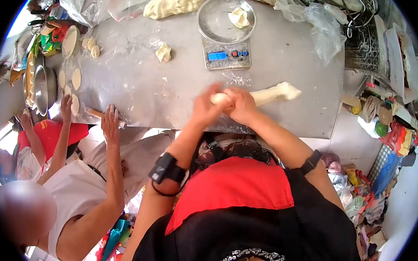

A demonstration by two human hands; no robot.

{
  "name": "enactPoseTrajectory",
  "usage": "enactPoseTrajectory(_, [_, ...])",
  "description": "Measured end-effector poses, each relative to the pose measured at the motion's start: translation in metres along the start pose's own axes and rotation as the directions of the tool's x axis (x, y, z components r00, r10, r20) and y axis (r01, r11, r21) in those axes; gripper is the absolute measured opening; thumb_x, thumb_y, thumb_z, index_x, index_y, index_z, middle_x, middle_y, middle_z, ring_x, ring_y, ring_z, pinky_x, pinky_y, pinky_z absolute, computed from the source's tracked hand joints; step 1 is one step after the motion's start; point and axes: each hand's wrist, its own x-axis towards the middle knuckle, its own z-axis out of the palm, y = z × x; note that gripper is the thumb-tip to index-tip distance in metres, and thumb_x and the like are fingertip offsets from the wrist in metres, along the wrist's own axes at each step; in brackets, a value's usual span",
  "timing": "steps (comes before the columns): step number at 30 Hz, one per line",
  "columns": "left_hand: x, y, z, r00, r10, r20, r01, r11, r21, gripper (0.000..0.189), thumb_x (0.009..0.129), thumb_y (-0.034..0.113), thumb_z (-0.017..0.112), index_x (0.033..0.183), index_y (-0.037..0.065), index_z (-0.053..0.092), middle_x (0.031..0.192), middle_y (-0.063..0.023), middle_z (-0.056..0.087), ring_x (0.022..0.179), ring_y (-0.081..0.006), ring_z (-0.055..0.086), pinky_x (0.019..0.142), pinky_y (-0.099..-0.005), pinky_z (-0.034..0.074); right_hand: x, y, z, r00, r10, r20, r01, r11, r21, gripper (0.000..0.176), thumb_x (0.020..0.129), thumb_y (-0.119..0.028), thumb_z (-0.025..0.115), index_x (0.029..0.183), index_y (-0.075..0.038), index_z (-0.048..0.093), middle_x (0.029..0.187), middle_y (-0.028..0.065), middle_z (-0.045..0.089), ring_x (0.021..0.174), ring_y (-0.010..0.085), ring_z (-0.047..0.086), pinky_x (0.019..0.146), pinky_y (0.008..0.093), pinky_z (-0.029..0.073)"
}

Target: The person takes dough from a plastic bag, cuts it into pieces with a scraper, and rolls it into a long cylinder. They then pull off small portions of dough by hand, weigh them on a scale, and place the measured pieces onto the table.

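Observation:
My left hand (208,106) and my right hand (241,105) meet near the front edge of the metal table. Between them is one end of a long dough roll (267,95), which stretches out to the right and ends in a knobbly tip. Fingers of both hands are closed round the pale dough; the left is slightly blurred. Beyond them stands a digital scale (226,63) with a steel bowl (209,26) on it, and a small dough lump (239,18) lies in the bowl. Another torn lump (163,52) rests on the table to the left.
A large dough mass (173,4) lies at the back beside plastic sheets (327,35). At the left, a co-worker's hands touch a rolling pin (95,113) near flat dough rounds (76,79). Another steel bowl (44,89) stands at the far left.

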Motion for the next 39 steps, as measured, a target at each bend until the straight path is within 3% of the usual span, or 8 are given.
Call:
enactPoseTrajectory(5, [-0.011,0.020,0.025,0.966,0.077,-0.245,-0.091,0.995,-0.049,0.026,0.074,0.018,0.070,0.096,0.004,0.065,0.082,-0.0151,0.064,0.073,-0.0307,0.064,0.068,-0.0336,0.052,0.002,0.006,0.009,0.978,0.036,-0.207,0.032,0.948,0.316,0.030,0.069,-0.018,0.068,0.096,-0.006,0.061,0.083,0.0165,0.065,0.081,0.0332,0.063,0.071,0.0418,0.048])
enactPoseTrajectory(9, [0.008,0.002,0.016,0.880,0.370,-0.297,-0.341,0.928,0.148,0.020,0.072,0.017,0.070,0.089,0.007,0.065,0.076,-0.0142,0.062,0.068,-0.0342,0.061,0.063,-0.0373,0.051,0.017,0.009,-0.009,0.926,0.007,0.377,-0.181,0.885,0.429,0.022,0.064,-0.018,0.067,0.080,-0.005,0.063,0.073,0.0125,0.065,0.067,0.0209,0.061,0.065,0.0358,0.048])
enactPoseTrajectory(13, [0.048,-0.036,-0.019,0.923,-0.069,-0.379,0.219,0.903,0.370,0.026,0.079,0.030,0.063,0.094,0.008,0.066,0.100,-0.0142,0.061,0.091,-0.0357,0.059,0.078,-0.0433,0.048,0.011,-0.008,-0.027,0.789,-0.086,0.609,-0.158,0.929,0.335,0.024,0.064,-0.022,0.065,0.084,-0.008,0.066,0.072,0.0116,0.066,0.066,0.0226,0.061,0.066,0.0357,0.048])
enactPoseTrajectory(19, [0.067,-0.039,-0.054,0.791,0.339,-0.509,0.176,0.671,0.721,0.033,0.088,0.027,0.054,0.110,0.004,0.062,0.132,-0.0166,0.046,0.110,-0.0361,0.051,0.093,-0.0396,0.041,-0.009,0.008,-0.011,0.966,-0.255,0.052,0.251,0.861,-0.443,0.052,0.063,-0.028,0.074,0.109,-0.011,0.057,0.122,0.0146,0.052,0.116,0.0353,0.044,0.094,0.0460,0.038])
enactPoseTrajectory(22, [0.044,-0.014,-0.045,0.923,0.157,-0.350,-0.088,0.975,0.204,0.033,0.086,0.027,0.059,0.108,0.003,0.062,0.126,-0.0170,0.051,0.112,-0.0333,0.051,0.092,-0.0381,0.041,-0.011,0.027,-0.003,0.953,-0.294,-0.068,0.241,0.877,-0.416,0.051,0.063,-0.026,0.074,0.108,-0.010,0.056,0.112,0.0164,0.058,0.108,0.0341,0.052,0.089,0.0438,0.043])
enactPoseTrajectory(26, [-0.009,0.022,0.020,1.000,-0.023,-0.001,0.023,0.994,-0.106,0.028,0.079,0.020,0.068,0.100,0.002,0.063,0.093,-0.0173,0.064,0.089,-0.0323,0.062,0.078,-0.0382,0.049,-0.005,0.019,-0.002,0.995,-0.095,0.009,0.096,0.995,-0.013,0.052,0.062,-0.026,0.075,0.106,-0.008,0.056,0.097,0.0170,0.062,0.092,0.0352,0.059,0.080,0.0423,0.047])
enactPoseTrajectory(35, [0.024,-0.011,0.024,0.834,0.350,-0.427,-0.265,0.932,0.246,0.011,0.073,0.013,0.068,0.081,0.009,0.062,0.075,-0.0121,0.061,0.065,-0.0319,0.061,0.059,-0.0395,0.050,0.012,-0.005,-0.037,0.887,0.097,0.452,-0.226,0.944,0.241,0.024,0.062,-0.021,0.069,0.082,-0.009,0.064,0.079,0.0163,0.066,0.080,0.0354,0.064,0.073,0.0436,0.049])
enactPoseTrajectory(39, [0.042,-0.045,-0.026,0.864,0.223,-0.452,0.070,0.834,0.547,0.020,0.079,0.021,0.061,0.096,0.012,0.065,0.113,-0.0104,0.055,0.098,-0.0321,0.057,0.075,-0.0430,0.049,-0.003,-0.020,-0.041,0.907,-0.032,0.419,0.078,0.993,-0.094,0.038,0.063,-0.018,0.070,0.099,-0.008,0.061,0.090,0.0134,0.064,0.089,0.0302,0.061,0.079,0.0422,0.048])
